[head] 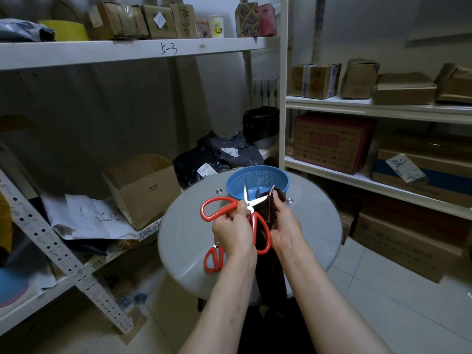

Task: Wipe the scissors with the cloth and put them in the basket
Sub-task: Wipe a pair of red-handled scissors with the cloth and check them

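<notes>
Centre frame: my left hand (233, 232) grips the open scissors (252, 205) at the pivot; my right hand (284, 227) pinches the cloth (265, 208) round one blade. The free blade points up-frame at the basket (235, 182) just beyond.

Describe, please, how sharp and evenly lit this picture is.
Head view: the held scissors are sharp at centre; the dark cloth loses detail; the left shelf bows from the wide lens and is dim and blurred lower down.
</notes>
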